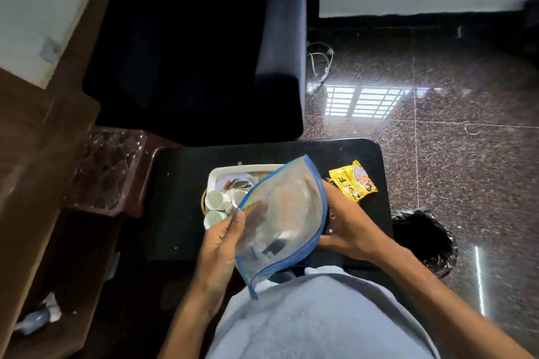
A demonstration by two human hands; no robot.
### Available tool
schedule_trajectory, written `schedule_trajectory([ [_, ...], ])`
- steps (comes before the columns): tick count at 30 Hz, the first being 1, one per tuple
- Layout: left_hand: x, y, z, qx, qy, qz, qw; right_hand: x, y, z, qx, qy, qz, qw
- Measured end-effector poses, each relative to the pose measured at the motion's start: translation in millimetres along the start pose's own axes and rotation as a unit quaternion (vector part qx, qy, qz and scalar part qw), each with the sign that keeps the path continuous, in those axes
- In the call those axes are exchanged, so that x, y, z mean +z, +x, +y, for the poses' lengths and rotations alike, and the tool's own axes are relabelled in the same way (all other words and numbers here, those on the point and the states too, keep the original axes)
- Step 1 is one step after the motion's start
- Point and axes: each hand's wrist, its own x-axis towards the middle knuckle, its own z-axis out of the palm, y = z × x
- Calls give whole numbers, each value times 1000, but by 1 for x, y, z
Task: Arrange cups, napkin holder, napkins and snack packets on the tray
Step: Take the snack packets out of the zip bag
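Note:
A clear plastic zip pouch (pixel 287 213) with a blue edge is tilted above the black table. My left hand (pixel 224 237) pinches its left edge. My right hand (pixel 347 221) reaches behind and under the pouch's right side, partly hidden by it. Beneath the pouch lies a white tray (pixel 215 173) with a patterned plate (pixel 236 182) in it. Two white cups (pixel 215 199) lie on their sides at the tray's left edge, over a gold ring-shaped holder (pixel 203 201). A yellow snack packet (pixel 354 182) rests on the table to the right of the tray.
The small black table (pixel 180 213) stands in front of a dark armchair (pixel 198 46). A bin (pixel 425 242) with a black liner sits on the polished stone floor at the right. A glass-topped wooden stand (pixel 108 166) is at the left.

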Motion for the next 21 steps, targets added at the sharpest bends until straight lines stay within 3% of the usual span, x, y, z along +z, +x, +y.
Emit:
schedule_trajectory([
  [5, -1, 14, 10, 5, 24, -123, 992, 42, 2, -48, 37, 55, 23, 998],
  [8, 1, 17, 11, 45, 89, -185, 978, 59, 6, -75, 57, 16, 144, 988],
  [10, -2, 17, 12, 82, 91, -171, 978, 60, 5, -83, 90, -14, 235, 968],
  [12, -14, 16, 7, 119, 41, -84, 988, 55, 5, -89, 155, 55, 333, 929],
  [15, -35, 7, -15, 94, 41, 30, 994, 47, 7, -100, 213, 290, 445, 820],
  [18, -39, -8, -43, -30, 15, -42, 999, 54, 8, -112, 220, 418, 452, 757],
  [21, -31, -11, -53, -84, -92, -91, 988, 71, 2, -123, 248, 569, 379, 687],
])
